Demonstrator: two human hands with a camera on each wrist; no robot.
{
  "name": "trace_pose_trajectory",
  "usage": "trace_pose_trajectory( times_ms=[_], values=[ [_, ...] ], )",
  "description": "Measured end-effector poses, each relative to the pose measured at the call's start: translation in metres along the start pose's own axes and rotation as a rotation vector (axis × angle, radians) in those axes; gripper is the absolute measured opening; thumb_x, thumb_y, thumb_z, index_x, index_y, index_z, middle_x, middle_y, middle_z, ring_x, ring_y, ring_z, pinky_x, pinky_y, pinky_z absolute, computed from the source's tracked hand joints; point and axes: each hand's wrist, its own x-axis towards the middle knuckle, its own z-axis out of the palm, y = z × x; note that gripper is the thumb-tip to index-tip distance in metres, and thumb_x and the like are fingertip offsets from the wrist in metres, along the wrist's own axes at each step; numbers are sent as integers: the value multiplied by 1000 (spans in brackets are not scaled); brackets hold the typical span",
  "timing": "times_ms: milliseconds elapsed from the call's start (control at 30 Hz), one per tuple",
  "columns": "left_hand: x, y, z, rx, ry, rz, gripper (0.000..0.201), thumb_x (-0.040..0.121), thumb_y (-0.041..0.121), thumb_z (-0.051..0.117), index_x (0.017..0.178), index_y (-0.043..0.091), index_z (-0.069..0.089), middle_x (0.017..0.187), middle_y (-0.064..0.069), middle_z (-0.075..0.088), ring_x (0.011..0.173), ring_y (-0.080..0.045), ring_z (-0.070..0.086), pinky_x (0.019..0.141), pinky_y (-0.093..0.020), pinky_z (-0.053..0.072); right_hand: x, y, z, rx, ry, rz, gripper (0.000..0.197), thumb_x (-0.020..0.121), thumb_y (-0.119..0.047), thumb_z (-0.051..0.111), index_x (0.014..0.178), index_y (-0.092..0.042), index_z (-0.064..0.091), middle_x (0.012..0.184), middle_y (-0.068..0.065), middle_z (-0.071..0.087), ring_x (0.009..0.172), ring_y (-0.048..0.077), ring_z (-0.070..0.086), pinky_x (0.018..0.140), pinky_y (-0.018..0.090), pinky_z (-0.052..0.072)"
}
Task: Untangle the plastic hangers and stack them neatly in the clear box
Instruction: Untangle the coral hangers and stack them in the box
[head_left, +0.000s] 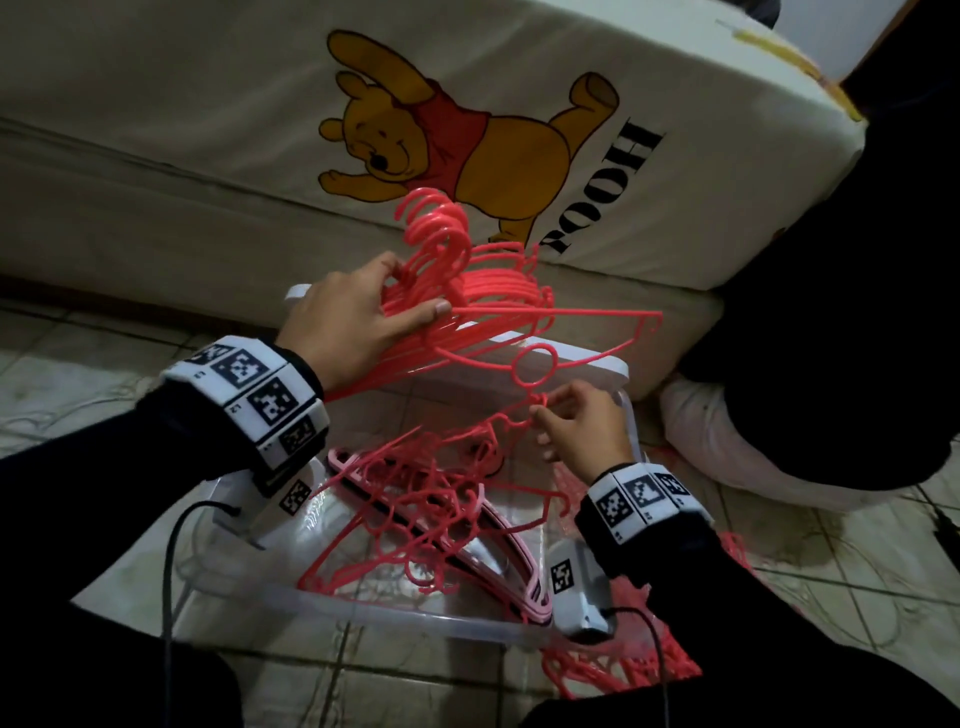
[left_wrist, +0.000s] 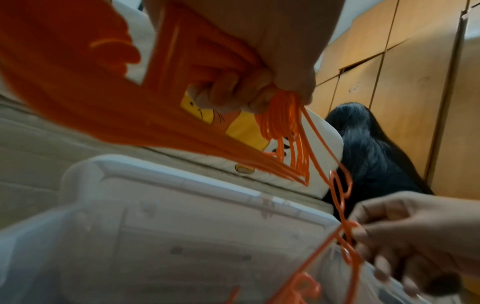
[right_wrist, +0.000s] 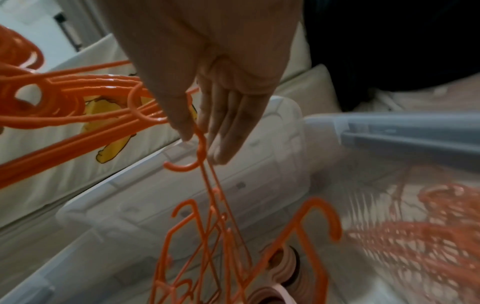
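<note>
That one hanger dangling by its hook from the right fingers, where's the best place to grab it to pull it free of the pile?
Probably at the neck just below the hook of the dangling hanger, coming from above as the right hand does. Its frame hangs down into the tangled hangers in the clear box; only the hook end stands free.

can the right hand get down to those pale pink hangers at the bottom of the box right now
Probably not cleanly: the right hand pinches a hanger hook, and tangled red hangers lie over the pale pink hangers in the clear box.

Head view looks down; wrist views close, along fingers; all share clear box (head_left: 363, 608).
</note>
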Motion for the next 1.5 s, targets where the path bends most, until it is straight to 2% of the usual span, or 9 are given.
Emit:
trace_pose_trajectory(
  times_ms=[233,400,533,733,967,1167,1267,1367,1500],
  values=[
    [-5,0,10,16,97,82,61,67,87,36,97,35,47,80,1,70,77,-28,67,63,-31,44,8,3,-1,125,-8,122,13,83,-14,64,75,-21,57,92,21,68,89,38,66,83,53,53],
    [-6,0,12,-1,148,93,62,67,87,34,99,35,46,88,0,71,80,-30,66,62,-28,35,6,2,-1,100,47,25,5,86,-14,63,83,-16,66,87,18,70,86,37,66,82,53,53],
    [-6,0,13,-38,185,67,69,70,86,37,107,30,50,94,-2,71,83,-30,67,65,-29,39,6,-1,-3,155,171,26,15,83,-9,67,78,-20,58,76,12,69,71,30,69,73,50,57],
    [-9,5,18,-79,206,20,73,71,82,37,112,23,53,95,-4,72,88,-29,67,77,-43,53,2,-4,4,150,176,-42,21,81,-13,71,71,-25,57,76,9,68,76,29,68,75,49,56],
    [-12,5,21,-159,215,-8,67,74,80,41,111,26,55,83,12,64,83,-18,67,77,-36,54,9,-8,0,458,113,118,8,91,-3,57,83,-2,53,66,12,63,56,26,66,63,40,59],
    [-28,7,35,-163,63,5,68,77,74,37,120,23,52,93,4,69,88,-23,67,78,-37,53,10,-13,-4,596,26,182,11,93,4,49,104,1,47,70,15,58,48,18,63,53,30,59],
    [-33,6,42,-200,-21,-27,74,78,80,31,121,24,52,99,-3,71,90,-26,67,81,-41,53,9,-12,-8,591,-40,159,23,93,7,47,115,2,44,68,14,57,50,17,63,55,29,58],
    [-28,1,43,-252,5,-57,69,78,75,30,116,23,53,98,-4,71,94,-28,66,84,-44,50,10,-12,-16,557,-126,158,18,90,16,42,102,5,49,71,17,55,50,18,64,55,26,57],
    [-23,-6,44,-272,34,-79,65,78,74,31,110,21,54,94,-3,70,91,-28,66,83,-44,50,15,-5,-22,160,-171,29,22,86,11,54,106,5,61,73,7,60,56,16,58,63,31,54]
  ],
)
